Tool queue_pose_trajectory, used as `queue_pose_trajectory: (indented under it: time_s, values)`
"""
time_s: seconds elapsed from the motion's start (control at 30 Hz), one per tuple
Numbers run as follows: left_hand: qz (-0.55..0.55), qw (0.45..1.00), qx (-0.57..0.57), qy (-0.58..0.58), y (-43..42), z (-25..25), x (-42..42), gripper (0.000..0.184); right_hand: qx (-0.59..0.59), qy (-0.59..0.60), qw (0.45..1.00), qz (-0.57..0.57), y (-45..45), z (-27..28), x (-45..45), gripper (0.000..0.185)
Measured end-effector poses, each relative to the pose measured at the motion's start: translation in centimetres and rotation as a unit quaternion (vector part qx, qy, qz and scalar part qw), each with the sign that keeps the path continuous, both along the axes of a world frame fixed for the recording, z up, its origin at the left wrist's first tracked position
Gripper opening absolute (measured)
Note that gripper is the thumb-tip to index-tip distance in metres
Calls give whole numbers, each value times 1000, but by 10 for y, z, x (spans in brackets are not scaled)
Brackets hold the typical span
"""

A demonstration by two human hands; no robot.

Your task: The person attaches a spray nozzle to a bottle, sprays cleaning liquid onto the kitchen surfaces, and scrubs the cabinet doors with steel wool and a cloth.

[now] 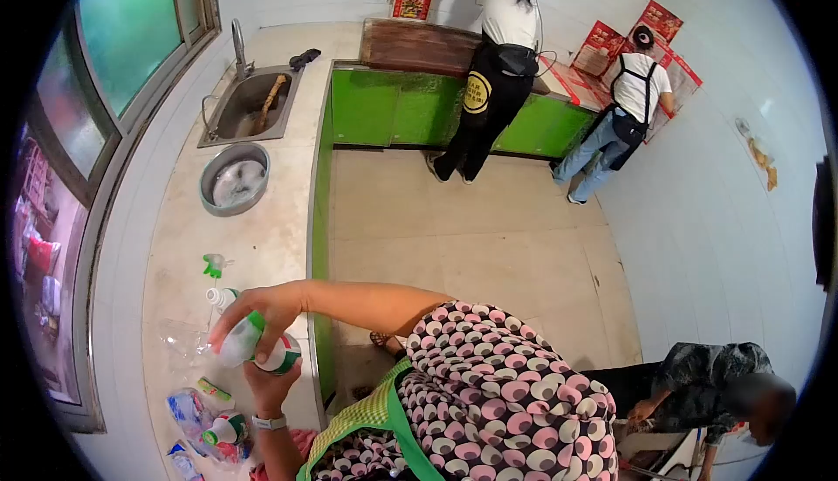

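My right hand [266, 306], coming in from above, is closed round a whitish, see-through piece with a green part [242, 338]; its exact kind is blurred. Just below, my left hand [272, 381], with a watch at the wrist, grips a white bottle [282, 355] with a green and red label. The two held things are close together over the counter, and I cannot tell whether they touch. Beside my right hand stands another white bottle [221, 297], partly hidden by the fingers. A green spray trigger [213, 264] lies farther along the counter.
A grey basin [234, 179] sits near the sink [253, 107]. Crumpled plastic, packets and a green-capped bottle [229, 429] lie at the lower left. Two people [506, 27] [637, 88] work along the far wall; another person [711, 385] is at lower right.
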State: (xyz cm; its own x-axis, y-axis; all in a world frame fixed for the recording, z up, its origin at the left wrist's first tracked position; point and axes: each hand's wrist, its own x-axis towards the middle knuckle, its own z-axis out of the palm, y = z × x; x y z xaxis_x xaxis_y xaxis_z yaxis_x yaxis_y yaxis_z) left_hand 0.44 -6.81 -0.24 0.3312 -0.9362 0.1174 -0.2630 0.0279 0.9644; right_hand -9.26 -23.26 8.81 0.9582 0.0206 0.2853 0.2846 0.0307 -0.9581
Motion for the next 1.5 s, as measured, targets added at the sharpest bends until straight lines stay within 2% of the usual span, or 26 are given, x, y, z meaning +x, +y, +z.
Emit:
queue_pose_trajectory:
  time_s: [0.03, 0.07, 0.2, 0.23, 0.3, 0.4, 0.47, 0.57, 0.6, 0.63, 0.67, 0.7, 0.73, 0.77, 0.83, 0.93, 0.97, 1.0, 1.03, 1.1, 1.13, 1.23, 1.3, 1.33, 1.43, 1.5]
  values:
    - [-18, 1000, 14, 11, 2, 0, 1, 74, -62, 12, 998, 28, 1, 3, 3, 67]
    - [4, 1000, 0, -21, 7, -11, 4, 75, -39, 39, 998, 8, 7, 4, 3, 45]
    - [43, 997, -23, 51, 6, -26, 9, 80, -52, -26, 991, -119, 37, -24, 26, 26]
    - [80, 994, -68, 26, 3, -23, 5, 70, -52, -26, 992, -116, 47, -29, 28, 26]
    - [122, 986, -113, 0, -3, -26, 1, 61, -107, -107, 922, -356, 68, -36, 33, 33]
    - [246, 960, -130, -5, -4, -36, 7, 46, -137, -71, 907, -391, 87, -34, 37, 46]
    - [225, 922, -157, 273, -3, -15, 1, 41, -161, -50, 898, -407, 93, -36, 43, 53]
    - [144, 732, -214, 630, 4, 10, 6, 36, -214, -50, 938, -267, 82, -22, 24, 72]
    - [124, 867, -181, 446, 15, -33, 28, 40, -216, -71, 951, -209, 71, -16, 15, 77]
    - [143, 866, -189, 441, 24, -30, 32, 40, -227, -52, 964, -130, 56, -1, 8, 73]
    - [138, 962, -115, 206, 32, -21, 32, 43, -238, -19, 968, -71, 40, -2, 8, 65]
    - [125, 991, -23, -39, 38, -7, 31, 46, -138, 6, 990, -42, 32, -6, 14, 59]
    - [125, 987, 12, 96, 41, 22, 20, 51, -102, 53, 993, -20, 27, 7, 19, 55]
    - [150, 984, 15, 94, 40, 31, 18, 51, -26, 91, 995, 13, 28, 15, 24, 58]
    - [54, 993, 23, -98, 49, 41, 19, 48, -146, 89, 978, 122, 25, 11, 47, 58]
    - [67, 988, -31, -133, 62, 25, 11, 51, -225, 111, 937, 242, 43, 20, 71, 52]
    - [84, 982, -57, -158, 66, 30, 8, 52, -171, 142, 947, 233, 50, 8, 71, 42]
    - [93, 995, 5, -25, 73, 25, 3, 56, -134, 137, 954, 230, 59, 12, 70, 38]
    - [136, 984, -26, -111, 77, 22, 2, 60, -98, 135, 959, 227, 68, 14, 70, 35]
    - [181, 962, -2, -206, 84, 33, -2, 64, -99, 179, 976, 81, 92, -6, 69, 29]
    - [218, 953, 6, -208, 86, 29, -6, 64, -15, 95, 995, 16, 106, -16, 66, 25]
    - [382, 914, -57, -124, 86, 20, -16, 69, 52, 67, 991, -107, 138, -11, 60, 25]
    - [455, 861, -74, -214, 88, 27, -20, 73, -17, 63, 995, -71, 142, 0, 56, 28]
    - [445, 888, -114, 8, 86, 4, -20, 74, -84, 53, 993, -62, 140, 7, 54, 31]
    - [492, 857, -111, -107, 97, 25, -32, 73, -167, -107, 978, 68, 118, 18, 46, 41]
    - [509, 842, -84, -156, 106, 34, -40, 74, -157, -120, 969, 151, 101, 7, 49, 43]
